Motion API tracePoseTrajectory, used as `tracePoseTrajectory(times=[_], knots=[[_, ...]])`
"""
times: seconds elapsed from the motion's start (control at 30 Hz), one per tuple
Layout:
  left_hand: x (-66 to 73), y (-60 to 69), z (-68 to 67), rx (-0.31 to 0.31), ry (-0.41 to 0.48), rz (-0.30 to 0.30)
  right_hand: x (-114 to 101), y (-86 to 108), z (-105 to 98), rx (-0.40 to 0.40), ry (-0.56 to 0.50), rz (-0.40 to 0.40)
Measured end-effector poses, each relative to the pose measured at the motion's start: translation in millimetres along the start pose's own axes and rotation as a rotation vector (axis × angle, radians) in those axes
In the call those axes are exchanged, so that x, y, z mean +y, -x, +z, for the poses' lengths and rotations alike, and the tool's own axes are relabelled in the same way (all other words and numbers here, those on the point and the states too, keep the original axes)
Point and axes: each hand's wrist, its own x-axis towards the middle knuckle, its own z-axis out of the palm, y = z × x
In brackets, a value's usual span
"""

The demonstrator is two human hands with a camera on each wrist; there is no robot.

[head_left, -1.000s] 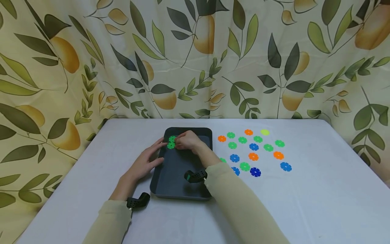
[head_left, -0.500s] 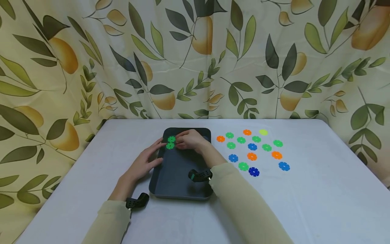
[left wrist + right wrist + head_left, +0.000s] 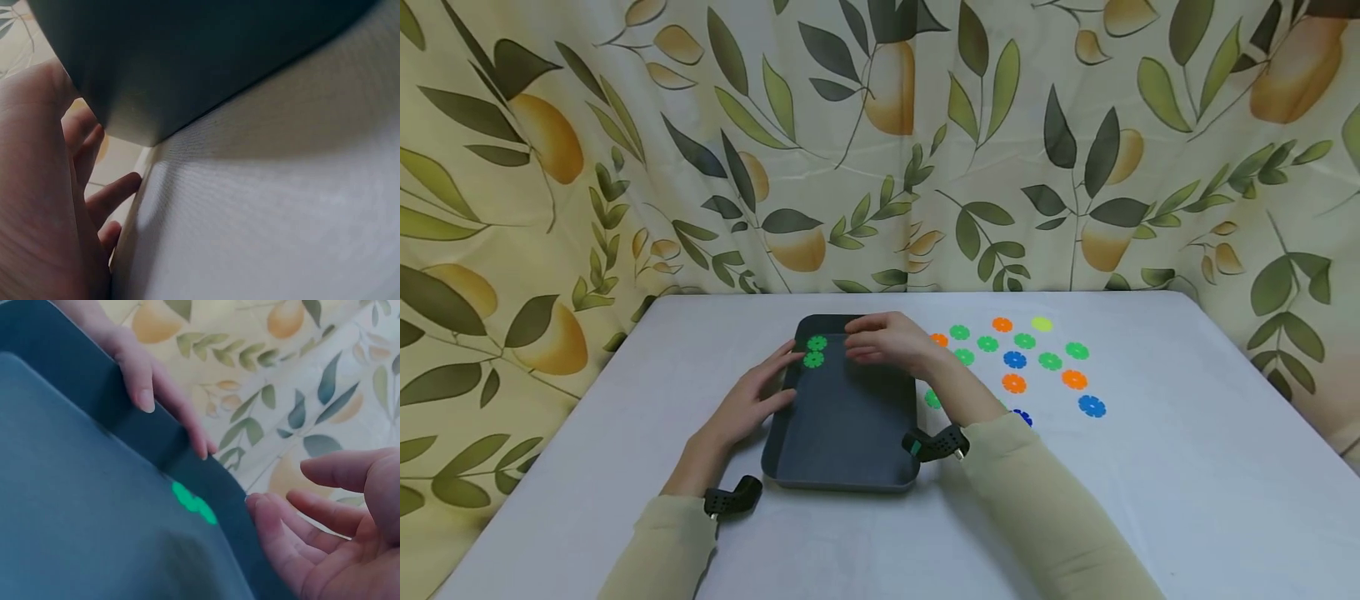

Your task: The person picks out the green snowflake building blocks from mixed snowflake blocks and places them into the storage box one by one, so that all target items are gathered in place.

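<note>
A dark grey rectangular tray (image 3: 842, 437) lies on the white table. Two green notched discs, a far one (image 3: 817, 342) and a near one (image 3: 813, 359), sit in its far left corner, close together. My left hand (image 3: 748, 400) rests at the tray's left side, its thumb and forefinger over the rim; in the right wrist view those fingertips (image 3: 147, 400) hang straight over the wall. Above the far right part of the tray hovers my right hand (image 3: 891, 343), thumb and fingers parted around nothing, apart from the discs. The right wrist view shows the green pair (image 3: 194, 503) beyond it.
Several loose notched discs spread right of the tray: orange (image 3: 1014, 383), blue (image 3: 1092, 406), green (image 3: 1077, 351) and yellow (image 3: 1042, 323). My right forearm hides some of them. A leaf-and-fruit patterned curtain (image 3: 857, 183) hangs behind the table's far edge.
My right hand has drawn back rightward from the green discs, and its fingers have parted. Both green discs stay in the tray corner. The left hand keeps its place on the rim.
</note>
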Motion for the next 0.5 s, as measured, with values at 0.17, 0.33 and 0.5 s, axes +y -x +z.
tracePoseTrajectory(times=[0.17, 0.33, 0.5], knots=[[-1.2, 0.2, 0.6, 0.002, -0.005, 0.006, -7, 20.9, -10, -0.016, 0.082, -0.025], [-0.6, 0.7, 0.8, 0.005, -0.006, 0.002, -11, 43.0, -26, -0.013, 0.156, -0.01], [-0.7, 0.8, 0.0, 0.002, -0.009, 0.0, -9, 61.8, -46, -0.024, 0.222, 0.003]])
